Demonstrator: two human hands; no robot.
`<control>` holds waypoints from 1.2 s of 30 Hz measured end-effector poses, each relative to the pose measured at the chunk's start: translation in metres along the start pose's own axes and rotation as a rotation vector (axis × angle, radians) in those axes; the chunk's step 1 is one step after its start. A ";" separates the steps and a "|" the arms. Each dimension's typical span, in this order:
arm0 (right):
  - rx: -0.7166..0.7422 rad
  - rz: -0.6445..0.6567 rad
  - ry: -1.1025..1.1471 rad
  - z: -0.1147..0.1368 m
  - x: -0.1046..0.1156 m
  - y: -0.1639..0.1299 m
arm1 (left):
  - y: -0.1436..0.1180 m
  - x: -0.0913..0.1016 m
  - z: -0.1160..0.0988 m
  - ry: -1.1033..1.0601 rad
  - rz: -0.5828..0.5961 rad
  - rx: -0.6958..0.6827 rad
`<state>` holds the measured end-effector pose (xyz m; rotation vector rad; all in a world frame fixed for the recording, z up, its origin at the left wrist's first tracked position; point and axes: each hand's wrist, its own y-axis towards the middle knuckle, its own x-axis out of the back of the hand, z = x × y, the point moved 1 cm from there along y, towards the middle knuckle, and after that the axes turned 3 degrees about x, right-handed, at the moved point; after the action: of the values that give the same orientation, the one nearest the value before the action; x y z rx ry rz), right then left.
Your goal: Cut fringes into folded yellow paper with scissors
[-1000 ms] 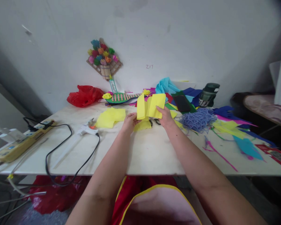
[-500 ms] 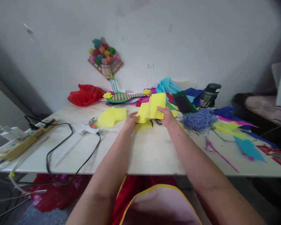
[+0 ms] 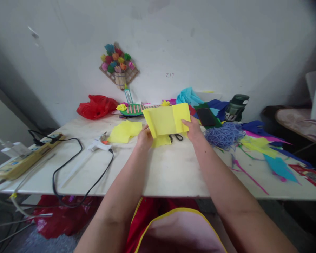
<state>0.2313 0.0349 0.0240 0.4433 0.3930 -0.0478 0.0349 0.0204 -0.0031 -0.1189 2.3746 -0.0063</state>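
Note:
Between both hands a sheet of yellow crepe paper (image 3: 162, 119) is stretched out above the table, its two ends folded over. My left hand (image 3: 144, 137) pinches its left end, the fingertips partly behind the paper. My right hand (image 3: 193, 128) grips the right end, thumb in front. Below the sheet, black scissor handles (image 3: 178, 137) and another yellow scrap (image 3: 161, 141) show in part. More yellow paper (image 3: 125, 131) lies on the table left of my left hand.
A white glue gun (image 3: 98, 144) with a black cord lies left, near a power strip (image 3: 28, 158). Purple-blue shredded strands (image 3: 223, 135), a dark phone (image 3: 205, 116) and a dark bottle (image 3: 236, 107) are at right. At the back sit a red bag (image 3: 97, 106) and a green craft piece (image 3: 133, 110).
The folded yellow paper has been opened out wider between the hands. My right hand has moved slightly right and my left hand slightly left.

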 end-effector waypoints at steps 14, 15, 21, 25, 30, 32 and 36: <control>0.021 -0.065 0.011 -0.003 0.006 0.004 | -0.013 0.005 -0.010 -0.013 0.150 0.037; 0.024 -0.082 0.017 -0.004 0.009 0.006 | -0.013 0.005 -0.011 -0.010 0.158 0.037; 0.029 -0.103 0.014 -0.004 0.016 0.010 | -0.006 0.005 -0.007 0.013 0.071 0.087; 0.030 -0.144 0.018 -0.005 0.019 0.013 | 0.000 0.008 -0.002 0.097 -0.046 0.045; -0.032 -0.250 -0.087 -0.007 0.031 0.020 | 0.001 0.010 0.000 0.120 -0.080 -0.017; -0.079 -0.328 -0.182 -0.008 0.036 0.021 | 0.001 0.009 -0.001 0.150 -0.097 -0.035; -0.063 -0.389 -0.353 -0.008 0.039 0.016 | 0.003 0.008 -0.002 0.190 -0.120 -0.035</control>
<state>0.2664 0.0546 0.0095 0.2832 0.1276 -0.4834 0.0281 0.0223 -0.0073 -0.2889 2.5545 -0.0349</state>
